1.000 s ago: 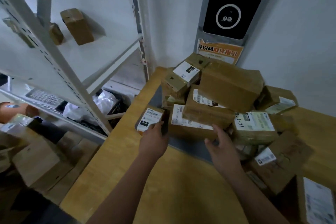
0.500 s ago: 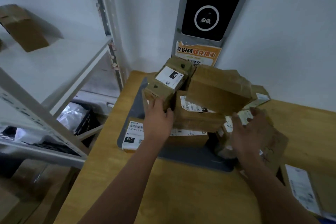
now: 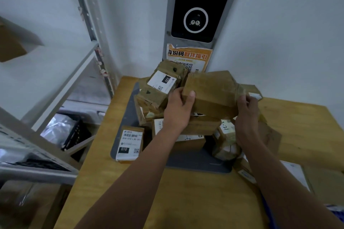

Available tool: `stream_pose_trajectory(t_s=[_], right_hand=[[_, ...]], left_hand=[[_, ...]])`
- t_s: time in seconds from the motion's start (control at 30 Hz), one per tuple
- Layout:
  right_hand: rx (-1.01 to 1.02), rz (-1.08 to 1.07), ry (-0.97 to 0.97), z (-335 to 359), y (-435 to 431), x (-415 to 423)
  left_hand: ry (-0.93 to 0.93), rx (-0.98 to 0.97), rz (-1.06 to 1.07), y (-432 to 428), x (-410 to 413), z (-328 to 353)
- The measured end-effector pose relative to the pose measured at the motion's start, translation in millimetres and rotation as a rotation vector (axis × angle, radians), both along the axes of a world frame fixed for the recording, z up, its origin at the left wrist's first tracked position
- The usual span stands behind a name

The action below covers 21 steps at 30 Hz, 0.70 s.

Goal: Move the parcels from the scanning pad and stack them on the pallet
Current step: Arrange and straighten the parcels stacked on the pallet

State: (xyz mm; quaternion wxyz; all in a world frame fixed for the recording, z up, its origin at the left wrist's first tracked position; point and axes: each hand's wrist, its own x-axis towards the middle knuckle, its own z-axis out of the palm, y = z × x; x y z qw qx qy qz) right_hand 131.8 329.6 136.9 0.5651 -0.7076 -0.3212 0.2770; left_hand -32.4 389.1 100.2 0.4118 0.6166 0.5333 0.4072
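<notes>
At the lower left of the grey scanning pad (image 3: 195, 162), the parcel labelled 010 (image 3: 130, 144) is lying untouched. At centre frame we are gripping the big plain parcel (image 3: 212, 93) atop the heap, left hand (image 3: 177, 109) clasping its left end, right hand (image 3: 245, 117) its right. We are judging nearly everything remains; no pallet is showing.
</notes>
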Motion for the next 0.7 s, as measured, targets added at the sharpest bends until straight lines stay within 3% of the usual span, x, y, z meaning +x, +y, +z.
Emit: stream_pose_trajectory(t_s=[0.23,0.47,0.63,0.7], right_hand=[[0.151,-0.05,0.211,-5.3,-16.8,8.0],[0.007,-0.066,0.349,-18.8,-26.6,14.2],[-0.099,-0.065,0.363,-27.6,-30.9,20.4],[-0.114,-0.07,0.341,-28.1,-36.3,22.8]], left_hand=[[-0.135,-0.029,-0.099,-12.1,-9.2,-4.7],[-0.088,-0.124,-0.079,-23.0,-7.0,-22.7],[-0.27,-0.175,-0.108,-40.4,-2.4,-7.2],[-0.221,-0.107,-0.069,-49.5,2.0,-4.0]])
